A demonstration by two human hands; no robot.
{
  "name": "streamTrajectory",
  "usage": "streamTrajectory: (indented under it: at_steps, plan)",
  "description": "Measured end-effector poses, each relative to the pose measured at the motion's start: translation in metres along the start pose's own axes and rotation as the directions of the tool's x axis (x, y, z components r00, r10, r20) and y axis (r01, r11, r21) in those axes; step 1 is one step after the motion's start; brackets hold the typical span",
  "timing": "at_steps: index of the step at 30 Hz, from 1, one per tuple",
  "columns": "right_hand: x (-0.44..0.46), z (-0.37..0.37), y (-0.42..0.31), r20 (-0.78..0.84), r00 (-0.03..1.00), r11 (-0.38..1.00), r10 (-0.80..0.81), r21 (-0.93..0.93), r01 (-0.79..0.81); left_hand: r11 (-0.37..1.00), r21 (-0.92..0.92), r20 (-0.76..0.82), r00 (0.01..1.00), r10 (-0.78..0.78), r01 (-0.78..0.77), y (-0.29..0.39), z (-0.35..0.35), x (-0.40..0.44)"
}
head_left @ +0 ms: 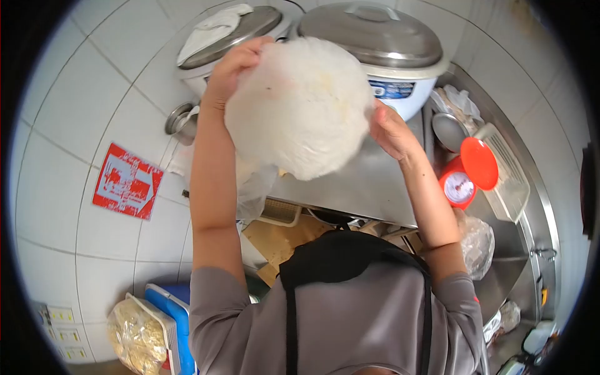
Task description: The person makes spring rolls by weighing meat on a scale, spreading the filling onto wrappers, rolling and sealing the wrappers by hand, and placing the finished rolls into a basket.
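Observation:
A large, rounded white cloth point(303, 109), soft-looking with faint yellowish patches and a small dark speck, is held up in front of me above the metal counter point(350, 187). My left hand point(237, 65) is closed on its upper left edge, the fingertips partly behind it. At the right edge, my right hand point(394, 131) grips it, with some fingers hidden. Whether anything lies inside or behind the cloth, I cannot tell. Just beyond it stand a big rice cooker point(406, 87) with a metal lid and a second cooker point(269, 22) at the left.
A folded white cloth point(215, 31) lies on the left cooker's lid. Metal cups point(182, 122) stand by the tiled wall. To the right are a red scale point(459, 187), a pale plastic basket point(509, 181) and a metal sink point(506, 269). A bag of yellowish food point(137, 334) sits lower left.

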State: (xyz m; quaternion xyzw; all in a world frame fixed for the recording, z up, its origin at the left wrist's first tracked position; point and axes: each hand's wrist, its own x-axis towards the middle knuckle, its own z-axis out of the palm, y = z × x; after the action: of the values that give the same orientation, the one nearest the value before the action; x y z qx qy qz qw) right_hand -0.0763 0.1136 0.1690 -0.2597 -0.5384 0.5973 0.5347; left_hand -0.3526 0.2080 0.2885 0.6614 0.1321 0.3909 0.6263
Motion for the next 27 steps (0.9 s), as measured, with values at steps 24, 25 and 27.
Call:
streamTrajectory:
  at_steps: [24, 25, 27]
  plan:
    - [-0.194, -0.084, 0.082, -0.322, 0.946, 0.085, -0.035, -0.944, -0.318, 0.54, 0.829, 0.242, 0.964, -0.107, -0.148, -0.269, 0.131, -0.036]
    - [-0.197, -0.091, 0.088, -0.33, 0.943, 0.033, -0.043, -0.944, -0.329, 0.528, 0.84, 0.225, 0.966, -0.128, -0.125, -0.282, 0.129, -0.039]
    - [-0.199, -0.097, 0.099, -0.321, 0.944, -0.02, -0.079, -0.946, -0.323, 0.5, 0.862, 0.19, 0.967, -0.171, -0.081, -0.292, 0.127, -0.047]
